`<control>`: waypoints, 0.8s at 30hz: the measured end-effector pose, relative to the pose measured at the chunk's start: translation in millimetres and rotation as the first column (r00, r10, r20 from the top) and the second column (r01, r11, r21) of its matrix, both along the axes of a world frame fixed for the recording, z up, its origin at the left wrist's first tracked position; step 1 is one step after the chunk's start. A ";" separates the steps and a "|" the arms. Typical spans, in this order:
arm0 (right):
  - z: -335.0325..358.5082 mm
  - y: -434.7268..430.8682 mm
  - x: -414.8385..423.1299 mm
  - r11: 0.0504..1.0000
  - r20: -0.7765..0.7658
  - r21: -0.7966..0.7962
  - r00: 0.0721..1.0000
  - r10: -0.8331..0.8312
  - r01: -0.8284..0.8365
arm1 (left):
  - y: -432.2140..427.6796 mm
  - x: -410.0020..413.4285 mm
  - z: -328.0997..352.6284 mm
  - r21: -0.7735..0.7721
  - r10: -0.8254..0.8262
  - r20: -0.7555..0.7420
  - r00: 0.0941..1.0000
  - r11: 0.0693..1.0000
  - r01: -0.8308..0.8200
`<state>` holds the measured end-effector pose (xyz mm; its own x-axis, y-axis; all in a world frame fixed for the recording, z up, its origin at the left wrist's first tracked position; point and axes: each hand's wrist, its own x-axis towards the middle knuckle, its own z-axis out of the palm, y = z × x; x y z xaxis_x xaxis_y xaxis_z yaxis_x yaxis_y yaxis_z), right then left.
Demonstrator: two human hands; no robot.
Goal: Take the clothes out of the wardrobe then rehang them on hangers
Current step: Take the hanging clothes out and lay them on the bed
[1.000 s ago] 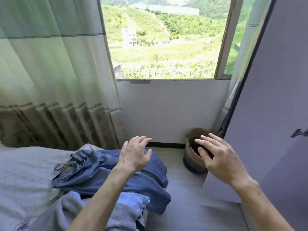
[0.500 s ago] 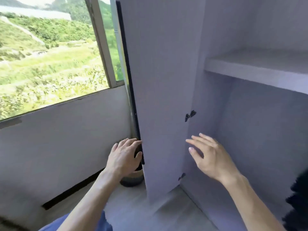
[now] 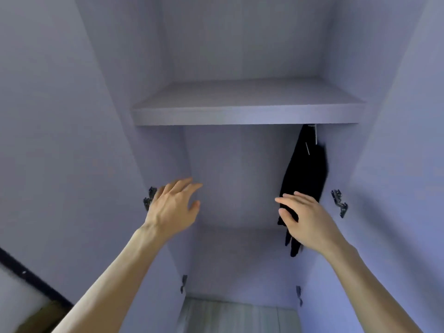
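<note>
Here, a person's two bare arms are held out into an open pale-lilac laminate wardrobe (image 3: 240, 164). The left hand (image 3: 173, 207) is empty before the back panel, fingers straight and slightly spread. The right hand (image 3: 306, 224), fingers likewise loose and apart, is just in front of a long black cloth garment (image 3: 305, 174); whether it touches the fabric cannot be told. The garment hangs on a thin pale hanger (image 3: 316, 135) beneath the flat lilac shelf (image 3: 245, 114), at the compartment's right side.
</note>
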<state>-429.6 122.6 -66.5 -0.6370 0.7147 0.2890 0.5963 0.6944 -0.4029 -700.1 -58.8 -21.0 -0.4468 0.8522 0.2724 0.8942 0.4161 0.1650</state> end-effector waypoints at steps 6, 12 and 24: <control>-5.4 49.2 18.6 0.983 -0.002 -0.054 0.985 -0.174 0.174 | 91.3 -12.0 27.3 0.120 -0.129 -0.135 0.982 0.982 0.145; -11.2 132.9 6.5 0.957 -0.018 -0.179 0.972 -0.234 0.227 | 177.5 -31.2 54.4 0.203 -0.087 -0.274 0.958 0.968 0.146; -18.8 296.4 -41.2 0.853 0.044 -0.389 0.932 -0.361 0.349 | 298.7 -71.7 18.3 0.408 0.058 -0.293 0.954 0.910 0.070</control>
<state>-470.8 419.0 -85.4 -0.3145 0.9484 -0.0401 0.7560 0.2247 -0.6149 -771.8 239.9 -2.7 -0.2876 0.6379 0.7144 0.9305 0.3628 0.0506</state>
